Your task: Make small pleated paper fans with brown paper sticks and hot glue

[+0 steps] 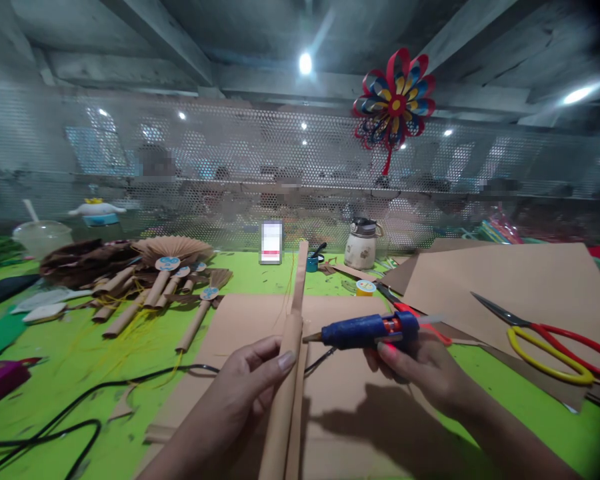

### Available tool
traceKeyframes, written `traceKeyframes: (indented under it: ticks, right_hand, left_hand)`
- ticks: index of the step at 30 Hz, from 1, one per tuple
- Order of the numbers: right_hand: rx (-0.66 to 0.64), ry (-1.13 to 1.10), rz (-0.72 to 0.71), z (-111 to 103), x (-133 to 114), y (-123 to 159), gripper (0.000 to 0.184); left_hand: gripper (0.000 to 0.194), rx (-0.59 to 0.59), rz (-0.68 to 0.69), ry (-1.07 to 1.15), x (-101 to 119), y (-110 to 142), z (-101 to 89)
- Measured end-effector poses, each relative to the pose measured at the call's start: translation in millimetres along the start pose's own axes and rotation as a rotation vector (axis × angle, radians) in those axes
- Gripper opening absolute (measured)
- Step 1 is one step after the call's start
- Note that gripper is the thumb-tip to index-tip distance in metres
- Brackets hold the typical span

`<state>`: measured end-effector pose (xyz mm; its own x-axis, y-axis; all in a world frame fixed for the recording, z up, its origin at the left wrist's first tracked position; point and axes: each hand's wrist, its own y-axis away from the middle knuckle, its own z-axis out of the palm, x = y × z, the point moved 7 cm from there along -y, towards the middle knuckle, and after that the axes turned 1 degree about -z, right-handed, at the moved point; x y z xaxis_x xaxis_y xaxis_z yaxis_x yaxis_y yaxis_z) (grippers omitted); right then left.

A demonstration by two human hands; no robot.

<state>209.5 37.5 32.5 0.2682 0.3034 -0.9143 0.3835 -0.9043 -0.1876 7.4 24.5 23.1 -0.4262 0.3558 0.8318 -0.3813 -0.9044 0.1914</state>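
Observation:
My left hand (253, 377) is wrapped round a rolled brown paper tube (281, 407), its thumb pressed on the side. A narrow folded strip (301, 280) of the same paper sticks out past the tube's far end. My right hand (425, 373) grips a blue hot glue gun (355, 331), with a clear glue stick (433, 319) at its back. The nozzle points left and is close to the tube's edge; whether it touches I cannot tell. Beneath both hands lies a large brown paper sheet (250, 313).
Several paper fans with tube handles (167, 267) lie at left on the green table (70, 373). A black cord (105, 385) crosses the left side. Scissors with red and yellow handles (550, 353) rest on paper sheets (510, 280) at right. A jug (360, 245) stands behind.

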Motion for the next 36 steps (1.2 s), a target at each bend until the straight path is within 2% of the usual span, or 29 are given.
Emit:
traceKeyframes:
  ticks: [11,20,27,31,36]
  right_hand:
    - [0.062,0.052,-0.016,-3.9,1.8,2.1,0.045]
    - [-0.035,-0.011,-0.012,0.8,1.1,3.6,0.046]
    - [0.045,-0.029,-0.028,-2.7,2.2,-4.3,0.047]
    - [0.015,-0.013,-0.034,0.5,-0.1,-3.8,0.047]
    - [-0.092,0.01,-0.033,4.4,-2.1,0.1,0.047]
  left_hand:
    - [0.019,0.037,0.018,-0.006,0.7,0.5,-3.2]
    - [0.019,0.025,0.003,-0.011,2.0,1.6,-1.8]
    - [0.017,0.046,-0.007,-0.006,1.7,3.5,-0.5]
    - [0.022,0.023,0.002,-0.003,-0.2,1.5,-0.1]
    - [0.023,0.052,-0.012,0.006,1.7,2.5,-0.2]
